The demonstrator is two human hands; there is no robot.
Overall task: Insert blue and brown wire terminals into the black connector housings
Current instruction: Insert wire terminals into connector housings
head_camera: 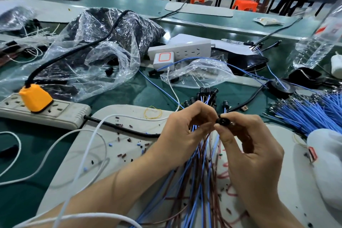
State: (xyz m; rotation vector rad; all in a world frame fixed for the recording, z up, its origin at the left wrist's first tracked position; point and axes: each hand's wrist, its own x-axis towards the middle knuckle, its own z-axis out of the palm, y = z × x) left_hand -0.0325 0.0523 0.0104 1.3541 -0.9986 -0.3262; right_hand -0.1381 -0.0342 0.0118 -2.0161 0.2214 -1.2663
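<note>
l hand (185, 131): forearm in from lower left, palm turned right; fingers curled round wire bundle, thumb tip near black housing.
r hand (251, 146): forearm in from bottom right, wrist raised; thumb + forefinger pinch black housing, other fingers curled behind.
black housing (223, 122): between the 2 hands, above grey mat (114, 150); round end faces l hand; body hidden in fingers, so long axis can't tell.
wire bundle (200, 164): blue + brown; long axis near-to-far, from bottom edge up thru l hand.
fitted housings (207, 92): fan out beyond l hand, pointing away from the person.
loose blue wires (314, 114): piled at right, well apart.
</note>
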